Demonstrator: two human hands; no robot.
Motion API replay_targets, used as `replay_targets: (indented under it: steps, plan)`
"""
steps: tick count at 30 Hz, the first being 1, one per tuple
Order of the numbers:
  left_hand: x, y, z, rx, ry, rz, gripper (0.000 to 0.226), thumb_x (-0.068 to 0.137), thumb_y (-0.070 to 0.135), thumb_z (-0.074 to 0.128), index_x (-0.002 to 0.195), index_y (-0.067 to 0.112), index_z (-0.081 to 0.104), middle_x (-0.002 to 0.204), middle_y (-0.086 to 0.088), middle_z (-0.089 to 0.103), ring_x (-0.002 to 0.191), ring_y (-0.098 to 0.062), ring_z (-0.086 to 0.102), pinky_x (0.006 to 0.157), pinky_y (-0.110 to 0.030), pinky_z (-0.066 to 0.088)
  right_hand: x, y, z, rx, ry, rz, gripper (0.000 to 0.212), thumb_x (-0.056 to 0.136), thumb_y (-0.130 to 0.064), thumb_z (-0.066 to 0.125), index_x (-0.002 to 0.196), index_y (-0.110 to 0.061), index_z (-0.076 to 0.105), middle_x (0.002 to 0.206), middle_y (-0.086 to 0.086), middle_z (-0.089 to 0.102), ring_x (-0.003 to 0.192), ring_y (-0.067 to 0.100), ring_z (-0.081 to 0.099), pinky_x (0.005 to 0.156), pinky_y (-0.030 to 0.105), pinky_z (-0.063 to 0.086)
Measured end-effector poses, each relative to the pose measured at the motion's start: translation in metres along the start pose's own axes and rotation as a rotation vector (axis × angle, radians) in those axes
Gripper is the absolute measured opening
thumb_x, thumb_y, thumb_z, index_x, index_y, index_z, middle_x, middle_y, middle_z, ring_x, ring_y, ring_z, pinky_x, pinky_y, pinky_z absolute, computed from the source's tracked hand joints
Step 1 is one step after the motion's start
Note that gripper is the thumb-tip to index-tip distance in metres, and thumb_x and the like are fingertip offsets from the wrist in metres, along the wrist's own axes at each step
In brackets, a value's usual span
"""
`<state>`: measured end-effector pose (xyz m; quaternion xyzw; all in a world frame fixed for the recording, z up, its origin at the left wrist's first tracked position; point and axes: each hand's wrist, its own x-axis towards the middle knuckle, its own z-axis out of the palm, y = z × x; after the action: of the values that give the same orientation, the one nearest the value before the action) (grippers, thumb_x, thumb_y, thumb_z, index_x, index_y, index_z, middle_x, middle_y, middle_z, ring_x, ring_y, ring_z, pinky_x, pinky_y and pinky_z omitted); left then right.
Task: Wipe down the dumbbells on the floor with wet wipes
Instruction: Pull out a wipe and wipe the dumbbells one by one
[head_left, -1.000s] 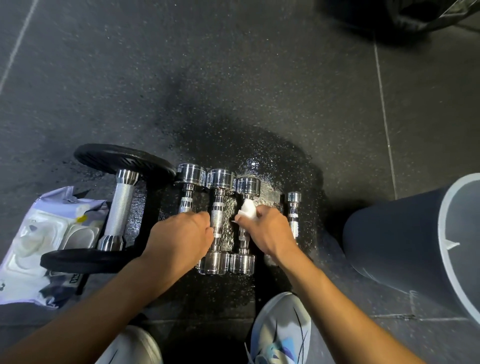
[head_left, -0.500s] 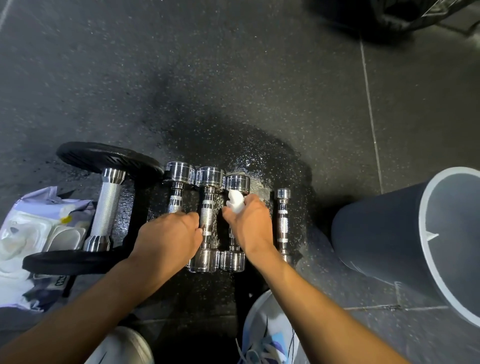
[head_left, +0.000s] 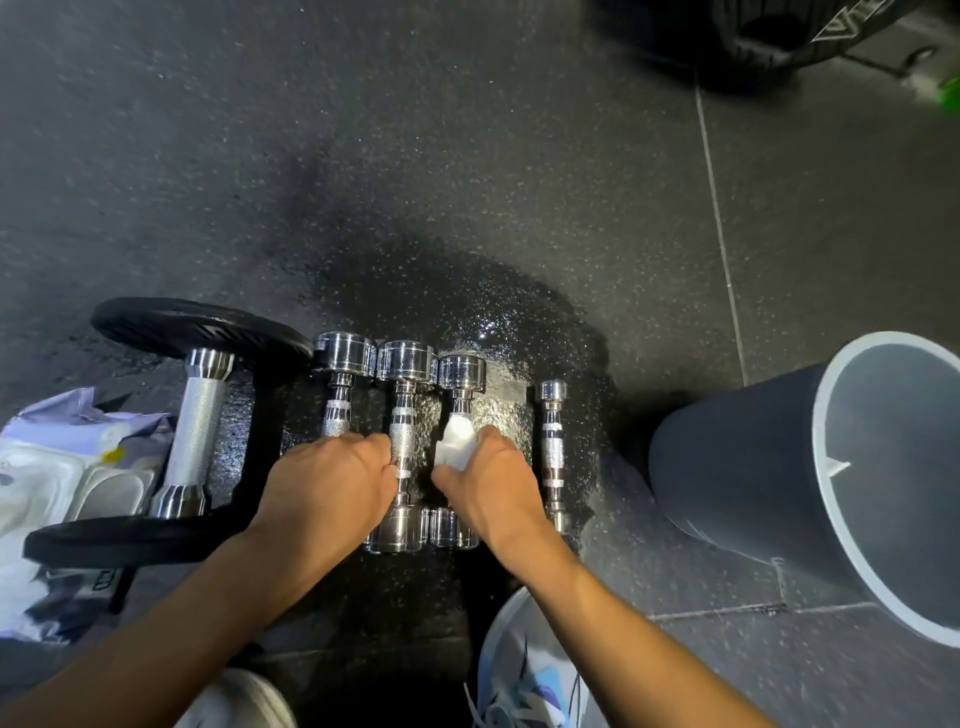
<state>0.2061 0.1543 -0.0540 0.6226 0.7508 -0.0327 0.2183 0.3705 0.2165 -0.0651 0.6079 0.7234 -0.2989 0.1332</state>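
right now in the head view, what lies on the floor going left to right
wipes pack → black-plate dumbbell → first chrome dumbbell → second chrome dumbbell → third chrome dumbbell, white wipe on its handle → slim chrome dumbbell → grey bin

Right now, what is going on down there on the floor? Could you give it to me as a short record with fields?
Place: dark speckled floor, with a wet patch around the weights
Left hand: curled over the handle of the leftmost chrome dumbbell
Right hand: presses a wet wipe on the handle of the third chrome dumbbell
Others in the row: second chrome dumbbell; thin chrome dumbbell, apart at the right
Left of the row: black-plated dumbbell, wipes pack
Right of the row: grey bin
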Motion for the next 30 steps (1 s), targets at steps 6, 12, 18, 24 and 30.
replay_targets:
  steps: [6,12,18,24,30]
  plan:
    - [0.001,-0.002,0.001,-0.030,-0.003,-0.005,0.024,0.103,0.041,0.042,0.098,0.028,0.062,0.080,0.010,0.059,0.068,-0.009,0.057,0.062,-0.026,0.042,-0.010,-0.011,-0.010,-0.055,0.291,-0.254,0.032,0.102,-0.021,0.053,0.131,-0.011,0.058,0.114,0.010,0.057,0.101,0.023,0.056,0.086,0.030,0.052]
    - [0.002,-0.002,-0.005,-0.032,0.002,-0.030,0.024,0.102,0.042,0.046,0.097,0.026,0.063,0.079,0.009,0.058,0.066,-0.010,0.053,0.059,-0.028,0.036,0.004,-0.014,0.000,0.035,0.357,-0.522,0.032,0.096,-0.010,0.062,0.128,-0.013,0.067,0.106,0.003,0.056,0.097,0.020,0.049,0.079,0.035,0.052]
    - [0.011,-0.018,-0.026,-0.113,-0.032,-0.114,0.019,0.101,0.040,0.049,0.102,0.027,0.063,0.089,0.009,0.065,0.079,-0.014,0.061,0.064,-0.030,0.045,0.027,-0.023,0.000,0.029,0.313,-0.678,0.037,0.088,0.011,0.064,0.118,-0.010,0.069,0.120,0.004,0.064,0.107,0.021,0.061,0.086,0.031,0.060]
    - [0.019,-0.033,-0.038,-0.100,-0.087,-0.160,0.014,0.101,0.035,0.049,0.105,0.027,0.060,0.101,0.002,0.066,0.083,-0.018,0.055,0.071,-0.032,0.045,-0.007,-0.003,0.018,0.068,0.240,-0.733,0.033,0.088,-0.007,0.075,0.121,-0.012,0.074,0.124,0.005,0.064,0.113,0.019,0.059,0.093,0.018,0.050]
    - [0.021,-0.033,-0.038,-0.051,-0.153,-0.209,0.009,0.103,0.031,0.048,0.103,0.022,0.052,0.086,0.002,0.053,0.080,-0.022,0.054,0.072,-0.035,0.044,0.012,-0.008,0.005,-0.026,0.228,-0.756,0.043,0.084,0.001,0.080,0.124,-0.013,0.073,0.122,0.006,0.065,0.102,0.020,0.068,0.080,0.025,0.062]
